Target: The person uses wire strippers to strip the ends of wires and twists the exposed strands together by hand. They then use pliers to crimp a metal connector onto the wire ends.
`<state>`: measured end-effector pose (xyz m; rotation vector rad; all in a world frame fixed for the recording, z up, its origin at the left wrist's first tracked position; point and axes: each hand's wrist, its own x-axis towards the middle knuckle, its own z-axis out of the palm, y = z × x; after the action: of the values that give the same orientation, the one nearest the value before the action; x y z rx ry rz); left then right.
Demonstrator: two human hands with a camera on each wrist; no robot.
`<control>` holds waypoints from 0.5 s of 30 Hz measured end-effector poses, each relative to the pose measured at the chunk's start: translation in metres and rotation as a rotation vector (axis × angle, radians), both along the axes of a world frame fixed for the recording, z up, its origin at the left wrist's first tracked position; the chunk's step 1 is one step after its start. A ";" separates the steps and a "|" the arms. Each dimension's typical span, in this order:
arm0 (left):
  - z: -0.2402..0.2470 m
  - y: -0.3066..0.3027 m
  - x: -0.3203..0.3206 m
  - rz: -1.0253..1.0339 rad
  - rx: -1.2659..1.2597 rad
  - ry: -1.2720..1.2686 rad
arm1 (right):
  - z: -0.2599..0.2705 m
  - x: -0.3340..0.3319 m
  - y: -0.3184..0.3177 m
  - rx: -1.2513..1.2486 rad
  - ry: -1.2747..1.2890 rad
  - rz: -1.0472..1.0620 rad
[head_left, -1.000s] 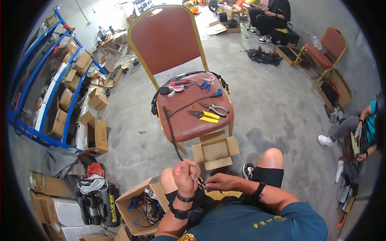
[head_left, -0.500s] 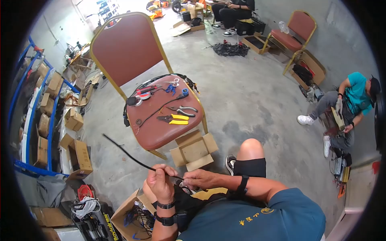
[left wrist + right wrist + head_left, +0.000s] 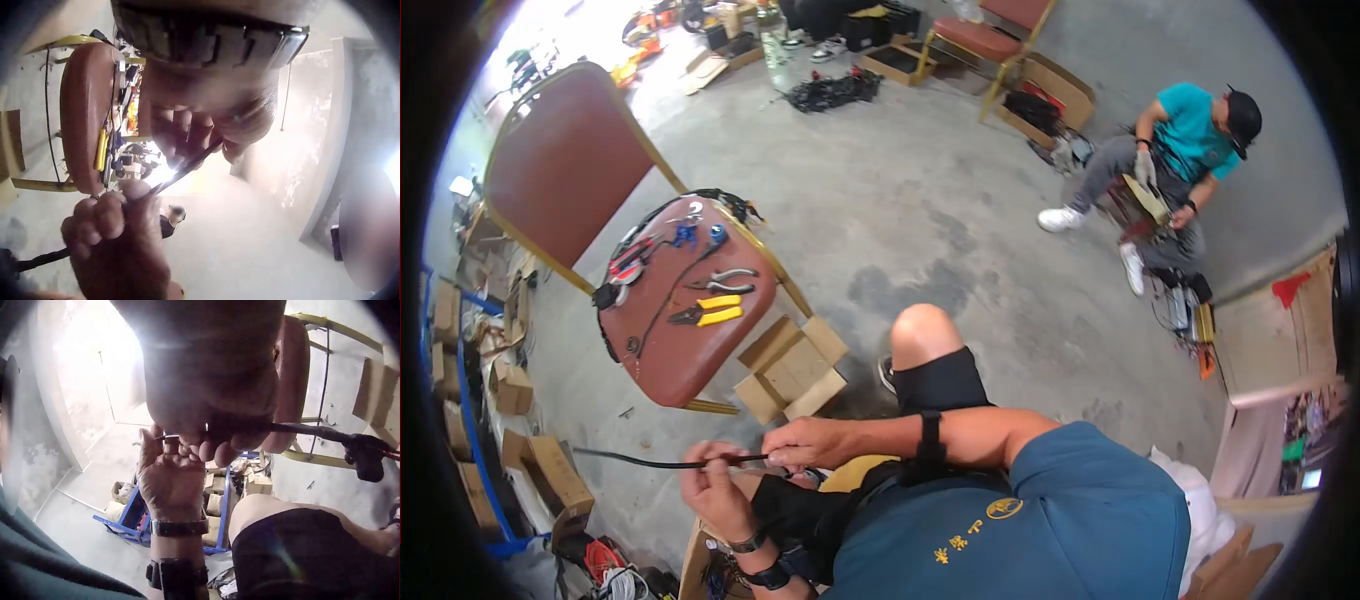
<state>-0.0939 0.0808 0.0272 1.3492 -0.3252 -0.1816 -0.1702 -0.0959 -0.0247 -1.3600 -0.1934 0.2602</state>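
A thin black cable [image 3: 635, 460] runs through both hands, its free end reaching out to the left. My left hand [image 3: 718, 492] pinches it between thumb and fingers. Close beside, my right hand [image 3: 808, 443] holds the cable further along, fingers curled round it in the left wrist view. Past the right hand, the right wrist view shows the cable leading to a thicker black lump [image 3: 365, 457] with some red by it. Wire strippers [image 3: 705, 311] with yellow handles, pliers [image 3: 722, 281] and a cable with a blue connector [image 3: 717, 235] lie on the chair seat [image 3: 670, 370].
An open cardboard box [image 3: 790, 370] sits on the floor beside the chair. A blue shelf [image 3: 470, 420] with cartons stands at left. A seated person [image 3: 1200, 135] in a teal shirt works at the right wall. Black cables [image 3: 830, 90] are heaped on the floor further back.
The head view has swung right, so the chair now appears further left. The cable's free end has turned from pointing up toward the chair to pointing left. Both hands keep hold of it.
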 end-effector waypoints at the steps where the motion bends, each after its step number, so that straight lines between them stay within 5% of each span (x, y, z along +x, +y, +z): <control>1: 0.000 0.004 0.000 0.040 -0.018 -0.014 | -0.004 -0.001 0.000 0.009 0.006 0.001; 5: 0.000 0.007 -0.004 -0.024 0.194 -0.048 | 0.007 -0.002 0.003 0.063 0.093 -0.032; 15: -0.004 0.008 -0.007 -0.146 -0.050 0.037 | 0.017 -0.009 -0.008 0.086 0.086 0.057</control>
<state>-0.1004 0.0883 0.0235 1.2718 -0.3948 -0.3180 -0.1796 -0.1036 -0.0075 -1.2569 -0.1693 0.3536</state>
